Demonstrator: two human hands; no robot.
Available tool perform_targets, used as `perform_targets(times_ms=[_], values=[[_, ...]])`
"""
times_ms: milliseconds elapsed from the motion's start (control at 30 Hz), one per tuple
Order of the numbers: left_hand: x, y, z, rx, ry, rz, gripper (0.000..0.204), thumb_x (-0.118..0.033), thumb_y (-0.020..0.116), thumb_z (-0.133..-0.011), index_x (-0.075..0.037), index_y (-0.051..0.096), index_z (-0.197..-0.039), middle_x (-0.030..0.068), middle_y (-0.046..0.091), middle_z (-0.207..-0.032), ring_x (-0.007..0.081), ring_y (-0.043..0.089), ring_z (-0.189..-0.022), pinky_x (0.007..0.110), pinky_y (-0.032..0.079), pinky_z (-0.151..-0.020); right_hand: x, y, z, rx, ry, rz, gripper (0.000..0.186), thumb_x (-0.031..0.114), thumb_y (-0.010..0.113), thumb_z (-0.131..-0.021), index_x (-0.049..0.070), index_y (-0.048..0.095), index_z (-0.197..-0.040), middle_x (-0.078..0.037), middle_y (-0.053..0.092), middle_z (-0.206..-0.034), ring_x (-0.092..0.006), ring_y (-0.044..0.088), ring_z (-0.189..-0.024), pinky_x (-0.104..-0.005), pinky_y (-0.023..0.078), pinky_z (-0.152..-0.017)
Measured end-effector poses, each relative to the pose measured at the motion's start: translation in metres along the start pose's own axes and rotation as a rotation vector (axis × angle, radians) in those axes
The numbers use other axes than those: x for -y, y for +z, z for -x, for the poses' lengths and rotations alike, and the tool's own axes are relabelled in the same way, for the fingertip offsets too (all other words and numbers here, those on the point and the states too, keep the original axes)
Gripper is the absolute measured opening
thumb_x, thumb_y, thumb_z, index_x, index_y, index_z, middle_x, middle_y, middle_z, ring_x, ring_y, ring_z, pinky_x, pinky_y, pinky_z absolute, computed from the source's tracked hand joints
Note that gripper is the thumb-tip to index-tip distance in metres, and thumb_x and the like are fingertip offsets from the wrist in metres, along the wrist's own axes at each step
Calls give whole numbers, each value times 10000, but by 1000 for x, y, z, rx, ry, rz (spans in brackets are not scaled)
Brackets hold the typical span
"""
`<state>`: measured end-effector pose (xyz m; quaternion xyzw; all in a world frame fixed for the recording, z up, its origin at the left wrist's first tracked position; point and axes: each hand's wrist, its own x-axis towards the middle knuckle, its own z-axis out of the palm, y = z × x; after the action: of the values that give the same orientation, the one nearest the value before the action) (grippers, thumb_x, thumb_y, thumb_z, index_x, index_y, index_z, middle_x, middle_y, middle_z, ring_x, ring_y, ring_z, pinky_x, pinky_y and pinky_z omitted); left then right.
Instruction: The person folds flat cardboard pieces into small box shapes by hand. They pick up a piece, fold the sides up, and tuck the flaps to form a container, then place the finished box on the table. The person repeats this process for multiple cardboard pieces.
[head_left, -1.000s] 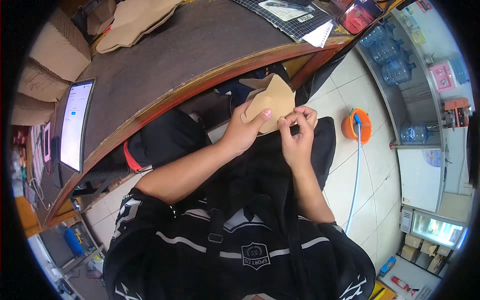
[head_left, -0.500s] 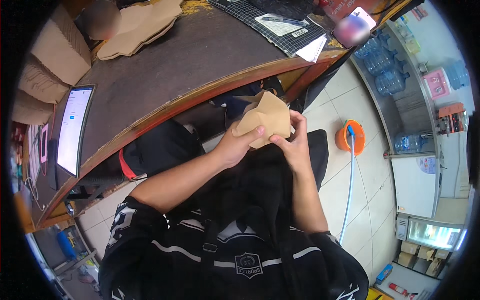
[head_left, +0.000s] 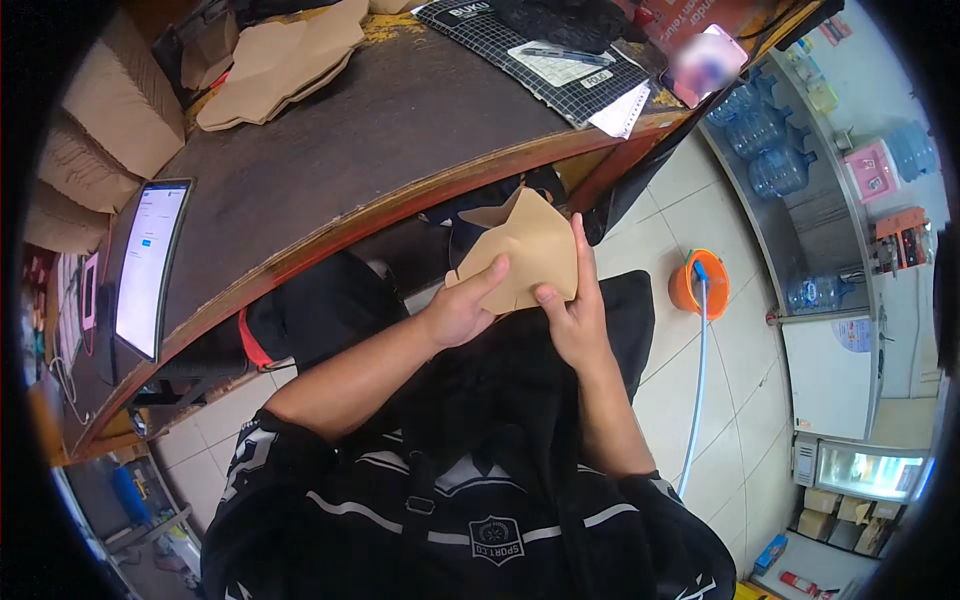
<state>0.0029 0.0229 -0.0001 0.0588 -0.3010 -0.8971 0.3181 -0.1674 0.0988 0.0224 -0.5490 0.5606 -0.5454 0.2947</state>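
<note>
Both hands (head_left: 463, 315) flank brown card (head_left: 530, 250); underside grip unclear.

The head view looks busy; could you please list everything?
folded paper piece: one, tan, centre
desk: one, dark brown, across top
paper sheets: several, tan, desk's upper left
cardboard pieces: several, brown, far left
screen: one, white, desk's left
folder: one, black, desk's upper right
phone: one, pink-edged, beside folder
bucket: one, orange, right floor
pole: one, blue, in bucket
water jugs: several, blue, right shelves
left hand: one, bare, folded piece's left
right hand: one, bare, folded piece's right
</note>
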Motion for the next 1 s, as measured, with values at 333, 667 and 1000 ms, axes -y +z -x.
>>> perform_targets(times_ms=[333,667,1000], values=[[-5,4,-5,-90,11,-50,504,-200,555,-1083,-55,390,-1536,119,533,-1479,258,525,-1385,445,440,-1153,-12,4,4,-77,-152,82,856,292,750,-930,8,326,-1617,-213,439,-1507,-345,412,-1425,-431,308,-1196],[-6,1,-4,-52,15,-44,533,-62,633,-1014,-51,424,-1505,115,553,-1437,257,545,-1358,455,464,-1127,2,13,8,-138,-42,-102,775,185,734,-935,2,368,-1593,-186,454,-1522,-314,431,-1427,-415,317,-1201],[-12,-6,-6,-27,-111,-448,346,-106,693,-972,-30,634,-1303,11,699,-1137,97,627,-1036,280,509,-903,6,-19,-14,-92,91,-164,396,112,678,-988,-2,607,-1361,-132,649,-1333,-217,600,-1248,-375,460,-1074]])
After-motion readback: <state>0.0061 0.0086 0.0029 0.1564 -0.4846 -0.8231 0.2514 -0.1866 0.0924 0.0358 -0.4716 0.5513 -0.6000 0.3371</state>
